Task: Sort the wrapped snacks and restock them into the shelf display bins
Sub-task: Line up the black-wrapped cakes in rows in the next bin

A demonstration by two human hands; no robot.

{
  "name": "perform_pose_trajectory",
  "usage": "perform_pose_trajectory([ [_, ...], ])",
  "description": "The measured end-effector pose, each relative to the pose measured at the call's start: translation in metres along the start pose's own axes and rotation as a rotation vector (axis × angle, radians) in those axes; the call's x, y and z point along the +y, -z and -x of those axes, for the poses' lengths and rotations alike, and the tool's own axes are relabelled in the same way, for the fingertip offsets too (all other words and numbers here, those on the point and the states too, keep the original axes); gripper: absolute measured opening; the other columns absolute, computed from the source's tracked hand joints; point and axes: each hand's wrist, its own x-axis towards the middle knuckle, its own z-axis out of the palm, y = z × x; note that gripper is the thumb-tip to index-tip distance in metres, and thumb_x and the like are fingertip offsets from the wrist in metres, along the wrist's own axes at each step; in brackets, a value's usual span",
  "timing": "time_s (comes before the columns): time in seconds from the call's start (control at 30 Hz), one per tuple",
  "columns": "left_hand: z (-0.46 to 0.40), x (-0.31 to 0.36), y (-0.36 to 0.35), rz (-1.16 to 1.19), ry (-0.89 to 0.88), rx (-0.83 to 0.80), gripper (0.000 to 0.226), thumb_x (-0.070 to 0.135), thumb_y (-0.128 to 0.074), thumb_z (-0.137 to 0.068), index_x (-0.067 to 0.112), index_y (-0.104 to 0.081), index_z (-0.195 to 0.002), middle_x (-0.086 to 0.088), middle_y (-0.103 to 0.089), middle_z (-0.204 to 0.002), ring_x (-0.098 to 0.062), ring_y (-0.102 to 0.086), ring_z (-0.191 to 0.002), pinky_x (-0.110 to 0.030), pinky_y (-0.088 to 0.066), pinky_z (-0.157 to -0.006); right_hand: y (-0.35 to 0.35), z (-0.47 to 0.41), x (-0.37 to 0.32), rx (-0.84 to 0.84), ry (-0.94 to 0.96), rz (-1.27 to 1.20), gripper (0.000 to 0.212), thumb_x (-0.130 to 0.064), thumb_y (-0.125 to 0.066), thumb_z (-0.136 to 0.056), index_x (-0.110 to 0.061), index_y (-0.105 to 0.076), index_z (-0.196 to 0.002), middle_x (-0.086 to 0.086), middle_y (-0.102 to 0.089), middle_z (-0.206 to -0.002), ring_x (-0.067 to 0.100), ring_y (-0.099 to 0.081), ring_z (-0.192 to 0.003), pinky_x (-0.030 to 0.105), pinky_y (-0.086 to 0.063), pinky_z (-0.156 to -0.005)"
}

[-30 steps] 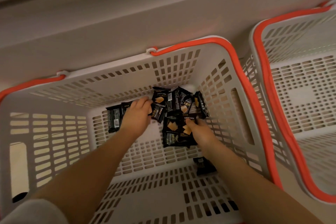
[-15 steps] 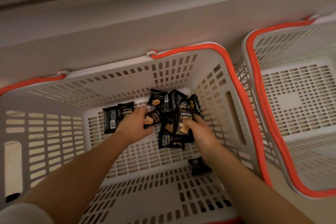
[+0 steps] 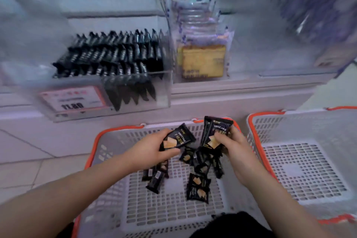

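My left hand (image 3: 152, 150) grips a black wrapped dry-cake snack (image 3: 178, 138) above the white orange-rimmed basket (image 3: 170, 212). My right hand (image 3: 233, 149) holds a small stack of the same black snacks (image 3: 216, 131) upright, a little higher. Several more black snack packs (image 3: 199, 187) lie loose on the basket floor below both hands. A clear shelf bin (image 3: 108, 63) up to the left holds rows of matching black packs standing on edge.
A second white basket (image 3: 303, 170) with an orange rim stands to the right. A clear bin of yellow cake packs (image 3: 201, 60) sits right of the black-snack bin. A price label (image 3: 71, 100) hangs on the shelf front. Tiled floor (image 3: 29, 152) lies at left.
Both hands have lifted out of the basket floor holding black snack packs. The view has tilted up from the basket interior, so the shelf bins show now.
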Motion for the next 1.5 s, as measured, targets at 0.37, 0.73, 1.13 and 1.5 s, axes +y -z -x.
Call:
perform_pose_trajectory([
  [0.37,0.095,0.065,0.129,0.02,-0.223,0.578,0.034,0.039,-0.066,-0.079,0.041,-0.042,-0.103,0.03,-0.052,-0.082,0.021,-0.05,-0.081,-0.002,-0.038,-0.064,-0.096,0.064,-0.172,-0.066,0.66,0.248,0.026,-0.01,-0.064,-0.083,-0.031,-0.053,-0.095,-0.014,-0.07,-0.082,-0.004,-0.066,-0.076,0.011,-0.049,-0.063],
  [0.73,0.092,0.056,0.198,-0.044,-0.125,0.734,0.037,0.039,-0.063,-0.08,0.025,-0.051,-0.112,0.015,-0.056,-0.092,-0.009,-0.057,-0.09,-0.024,-0.04,-0.072,-0.192,0.019,-0.211,0.134,0.608,1.721,0.03,-0.011,-0.055,-0.087,-0.007,-0.052,-0.117,0.014,-0.06,-0.118,0.034,-0.058,-0.108,0.035,-0.046,-0.078],
  [1.13,0.05,0.018,0.219,-0.023,0.022,0.433,0.036,0.044,-0.06,-0.079,0.021,-0.052,-0.106,0.003,-0.063,-0.098,-0.015,-0.059,-0.088,-0.036,-0.05,-0.081,-0.223,-0.015,-0.212,-0.272,0.077,2.075,0.039,-0.032,-0.046,-0.098,-0.005,-0.051,-0.125,0.012,-0.055,-0.132,0.028,-0.055,-0.118,0.034,-0.044,-0.094],
  [1.5,0.021,0.008,0.23,-0.07,0.074,0.297,0.028,0.049,-0.062,-0.077,0.027,-0.05,-0.09,0.006,-0.062,-0.092,-0.01,-0.058,-0.078,-0.024,-0.042,-0.061,-0.2,-0.024,-0.216,-0.594,0.368,2.27,0.052,-0.042,-0.072,-0.076,-0.004,-0.062,-0.111,0.012,-0.056,-0.118,0.029,-0.058,-0.099,0.031,-0.05,-0.079],
])
